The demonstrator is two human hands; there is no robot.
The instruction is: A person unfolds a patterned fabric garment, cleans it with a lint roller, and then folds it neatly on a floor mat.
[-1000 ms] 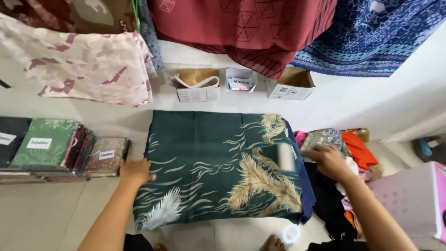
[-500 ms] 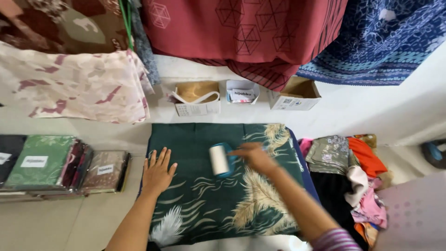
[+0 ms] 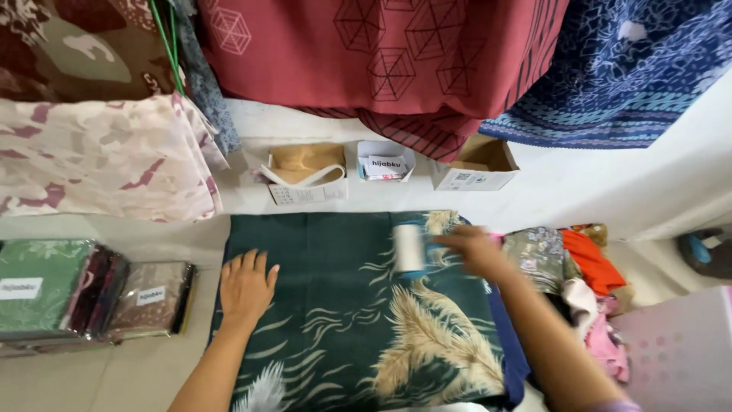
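Lint roller (image 3: 409,248) has been shifted right, from cloth centre to its upper right, gripped by the right hand (image 3: 474,250). Left hand (image 3: 245,284) is laid flat, fingers spread, on green cloth (image 3: 335,305), centre-left of frame.

Both my forearms are bare from wrist to elbow. My left hand (image 3: 245,286) wears no ring or watch, nor does my right hand (image 3: 474,250). A striped purple sleeve edge (image 3: 610,407) shows at my right upper arm.
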